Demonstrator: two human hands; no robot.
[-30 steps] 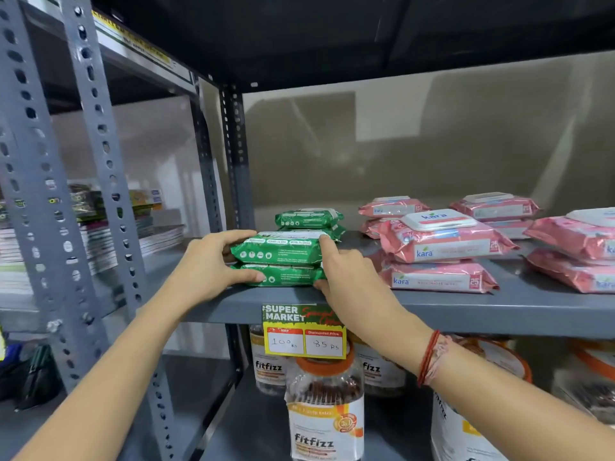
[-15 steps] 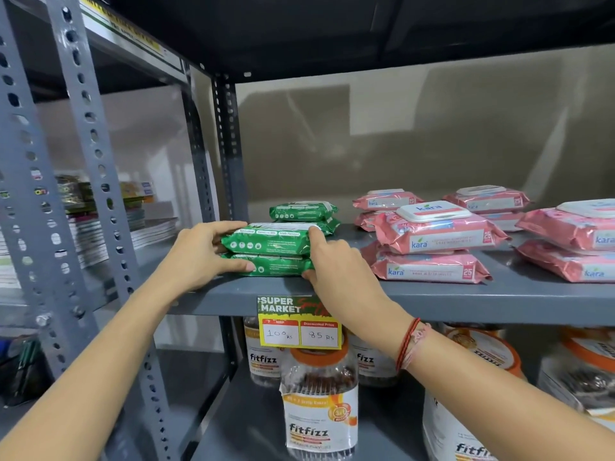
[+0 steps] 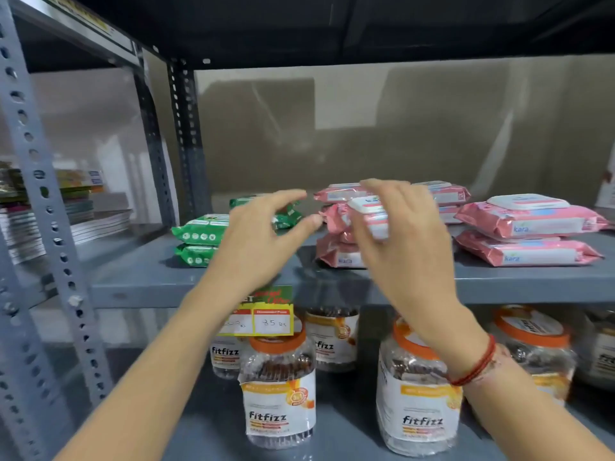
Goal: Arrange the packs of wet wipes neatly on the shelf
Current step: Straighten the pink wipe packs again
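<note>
Two green wet-wipe packs [image 3: 199,227] lie stacked at the left of the grey shelf [image 3: 499,284], with another green stack [image 3: 287,215] behind them. My left hand [image 3: 259,237] hovers open in front of the green packs, its thumb reaching toward the pink ones. A front stack of pink packs [image 3: 334,256] stands mid-shelf. My right hand [image 3: 402,241] curves over its top pack, the white lid [image 3: 369,216] showing between finger and thumb. Motion blur hides any contact. More pink packs lie at the right [image 3: 529,222] and at the back [image 3: 449,194].
Fitfizz jars [image 3: 279,397] with orange lids fill the shelf below. A yellow price tag [image 3: 266,316] hangs from the shelf's front edge. Perforated steel posts [image 3: 50,227] stand at the left, with stacked books [image 3: 83,216] on the neighbouring shelf. A beige wall closes the back.
Both hands have let go of the front green stack and moved right and up toward the pink stack. The camera view has shifted closer.
</note>
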